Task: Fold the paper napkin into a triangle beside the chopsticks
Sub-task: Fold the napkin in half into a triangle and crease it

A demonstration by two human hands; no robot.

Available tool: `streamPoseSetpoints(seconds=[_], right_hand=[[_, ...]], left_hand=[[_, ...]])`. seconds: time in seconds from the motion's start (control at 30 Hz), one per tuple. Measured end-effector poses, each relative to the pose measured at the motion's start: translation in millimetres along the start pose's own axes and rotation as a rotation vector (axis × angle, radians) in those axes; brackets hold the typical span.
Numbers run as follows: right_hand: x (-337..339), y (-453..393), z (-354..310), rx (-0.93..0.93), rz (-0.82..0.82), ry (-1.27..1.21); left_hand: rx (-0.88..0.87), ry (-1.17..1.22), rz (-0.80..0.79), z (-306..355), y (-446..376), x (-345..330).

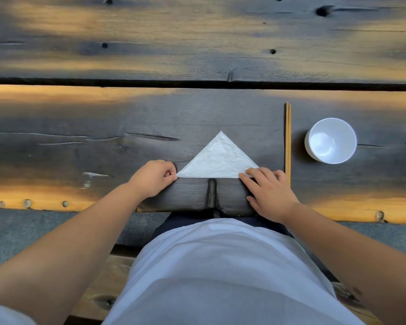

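Paper napkin [217, 158] already a triangle on the desk [103, 151], just left of the chopsticks [288, 141]; left hand [154, 178] curled, pinching its left corner; right hand [267, 192] open, fingers flat on the right corner; best to press along the near fold, corners pinned.

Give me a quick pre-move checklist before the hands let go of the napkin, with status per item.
1. Triangle formed: napkin shows a clean triangle, apex pointing away from the person. ok
2. Left corner held: left hand pinches the left tip. ok
3. Right corner held: right hand has fingertips pressing the right tip. ok
4. Beside the chopsticks: napkin lies just left of them, not touching. ok
5. Bowl clear of the fold: it sits right of the chopsticks. ok
6. Fold edge creased flat: cannot tell.
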State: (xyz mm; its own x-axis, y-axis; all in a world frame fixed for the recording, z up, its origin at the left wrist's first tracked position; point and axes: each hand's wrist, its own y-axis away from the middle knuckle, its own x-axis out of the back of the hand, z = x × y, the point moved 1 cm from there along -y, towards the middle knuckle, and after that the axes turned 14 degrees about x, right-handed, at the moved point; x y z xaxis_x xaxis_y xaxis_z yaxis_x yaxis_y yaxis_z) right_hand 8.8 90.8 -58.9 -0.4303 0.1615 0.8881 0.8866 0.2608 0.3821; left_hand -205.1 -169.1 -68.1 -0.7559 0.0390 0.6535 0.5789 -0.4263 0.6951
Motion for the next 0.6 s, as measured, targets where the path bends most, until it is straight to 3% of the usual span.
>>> streamPoseSetpoints(seconds=[0.17, 0.27, 0.37, 0.5, 0.6], right_hand=[[1, 13, -9, -0.101, 0.026, -0.059], [-5, 30, -28, -0.179, 0.029, -0.116], [-8, 35, -32, -0.208, 0.007, -0.133], [-9, 21, -21, -0.184, -0.024, -0.088], [-13, 13, -14, -0.15, -0.087, -0.057]], left_hand=[[0.09, -0.228, -0.046, 11, 2, 10], [0.148, -0.176, 0.199, 14, 16, 7], [0.001, -0.192, 0.401, 23, 32, -7], [-0.293, -0.4, 0.252, 39, 45, -41], [-0.226, -0.462, 0.131, 34, 43, -58]])
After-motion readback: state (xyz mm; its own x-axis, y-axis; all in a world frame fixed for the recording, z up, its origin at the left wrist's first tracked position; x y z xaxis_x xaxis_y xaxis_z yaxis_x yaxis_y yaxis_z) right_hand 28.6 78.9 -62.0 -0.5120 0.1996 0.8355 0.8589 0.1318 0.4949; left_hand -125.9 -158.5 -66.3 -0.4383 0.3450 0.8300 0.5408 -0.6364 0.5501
